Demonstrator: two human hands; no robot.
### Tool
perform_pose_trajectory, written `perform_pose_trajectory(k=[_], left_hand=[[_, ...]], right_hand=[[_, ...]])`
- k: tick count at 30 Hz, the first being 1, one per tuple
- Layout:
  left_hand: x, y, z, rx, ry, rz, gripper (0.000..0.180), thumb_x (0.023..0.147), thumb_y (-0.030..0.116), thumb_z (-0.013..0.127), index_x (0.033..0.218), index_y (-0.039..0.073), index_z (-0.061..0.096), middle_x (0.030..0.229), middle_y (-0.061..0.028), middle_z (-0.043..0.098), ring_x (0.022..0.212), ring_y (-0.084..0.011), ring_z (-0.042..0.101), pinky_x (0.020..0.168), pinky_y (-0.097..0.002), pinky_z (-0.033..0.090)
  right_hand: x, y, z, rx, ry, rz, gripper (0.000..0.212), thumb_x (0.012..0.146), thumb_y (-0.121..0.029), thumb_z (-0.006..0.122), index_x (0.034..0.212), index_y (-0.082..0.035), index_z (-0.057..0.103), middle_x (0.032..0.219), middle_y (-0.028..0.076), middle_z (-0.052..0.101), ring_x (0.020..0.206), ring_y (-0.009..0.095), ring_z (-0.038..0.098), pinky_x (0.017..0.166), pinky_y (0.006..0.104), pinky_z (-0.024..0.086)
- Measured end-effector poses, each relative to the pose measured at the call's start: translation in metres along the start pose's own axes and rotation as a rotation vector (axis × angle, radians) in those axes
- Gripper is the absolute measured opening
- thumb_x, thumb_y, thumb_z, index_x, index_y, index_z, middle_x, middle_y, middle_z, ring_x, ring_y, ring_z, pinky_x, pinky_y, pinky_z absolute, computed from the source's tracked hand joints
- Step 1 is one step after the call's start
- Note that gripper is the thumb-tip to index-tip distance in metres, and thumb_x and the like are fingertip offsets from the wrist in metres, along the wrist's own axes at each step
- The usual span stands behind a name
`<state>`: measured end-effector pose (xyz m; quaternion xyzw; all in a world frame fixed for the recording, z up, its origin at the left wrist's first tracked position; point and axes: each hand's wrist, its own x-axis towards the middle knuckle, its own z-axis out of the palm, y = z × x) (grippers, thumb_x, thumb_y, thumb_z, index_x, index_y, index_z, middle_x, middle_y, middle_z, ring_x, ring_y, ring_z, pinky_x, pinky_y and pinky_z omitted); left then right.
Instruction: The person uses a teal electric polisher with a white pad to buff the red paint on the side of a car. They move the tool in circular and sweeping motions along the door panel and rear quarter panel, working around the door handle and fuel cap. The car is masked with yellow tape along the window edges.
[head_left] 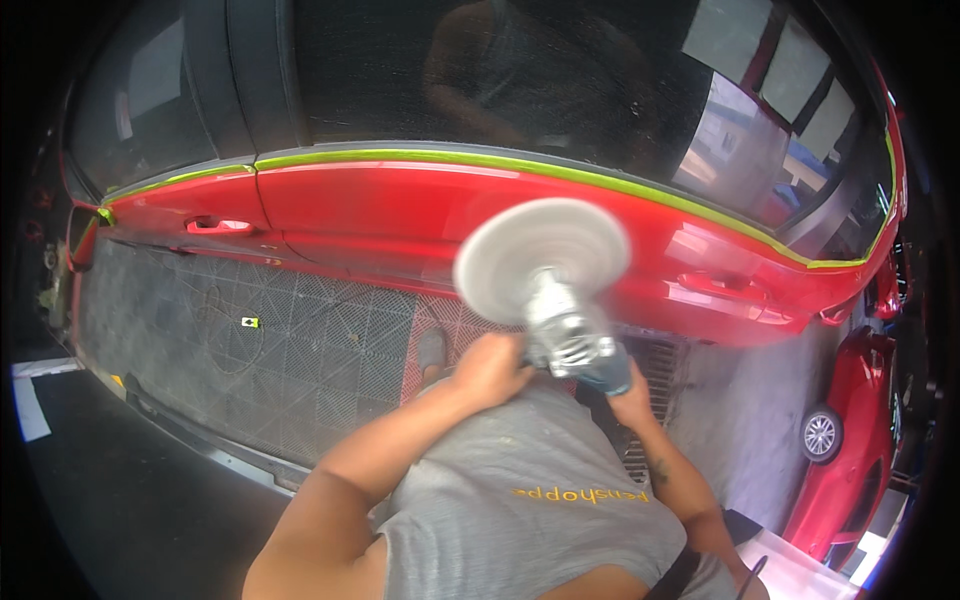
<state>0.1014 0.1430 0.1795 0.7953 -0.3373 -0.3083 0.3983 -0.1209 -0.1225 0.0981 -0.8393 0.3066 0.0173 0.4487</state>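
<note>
A polisher [568,328] with a metal head and a round white pad [495,255] is held out in front of my body. My left hand [490,369] is closed at the near left side of its head, seemingly round a side handle that the fingers hide. Toward the tool's rear end, my right hand [632,397] wraps the dark grip. The pad, smeared by motion, overlaps the red car door [370,212]; whether it touches the paint I cannot tell. Green masking tape [430,156] runs along the door's upper edge, under the dark window [370,80].
Grey and red grid tiles [340,345] cover the floor by the car. On them lies a small yellow-green and black object [250,322] beside a thin looped cable. Another red car [840,455] stands at the right. A dark panel [160,440] fills the lower left.
</note>
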Motion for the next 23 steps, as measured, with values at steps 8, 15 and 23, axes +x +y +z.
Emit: perform_pose_trajectory(k=[8,15,23], left_hand=[[0.005,0.035,-0.001,0.038,0.013,0.019,0.032,0.09,0.023,0.08,0.103,-0.004,0.073,0.087,-0.0292,0.074,0.085,-0.0467,0.074,0.079,-0.0534,0.057],[-0.077,-0.043,-0.096,-0.068,0.464,-0.382,0.022,0.083,0.002,0.079,0.103,-0.006,0.079,0.09,-0.0157,0.082,0.081,-0.0186,0.075,0.078,-0.039,0.059],[-0.108,-0.108,-0.184,-0.12,0.677,-0.408,0.029,0.089,0.006,0.074,0.116,0.002,0.084,0.091,-0.0039,0.081,0.073,-0.0117,0.069,0.067,-0.0271,0.053]], right_hand=[[-0.034,0.013,-0.036,-0.141,0.044,-0.015,0.074,0.08,-0.015,0.086,0.147,-0.002,0.058,0.125,0.024,0.077,0.12,0.035,0.075,0.106,0.0433,0.055],[0.003,-0.158,0.01,-0.363,-0.239,-0.284,0.077,0.081,-0.035,0.083,0.147,-0.008,0.054,0.117,0.024,0.077,0.112,0.044,0.074,0.097,0.0547,0.056],[0.044,-0.25,0.077,-0.418,-0.463,-0.337,0.091,0.086,-0.029,0.083,0.163,-0.01,0.04,0.12,0.022,0.075,0.113,0.036,0.075,0.101,0.0553,0.054]])
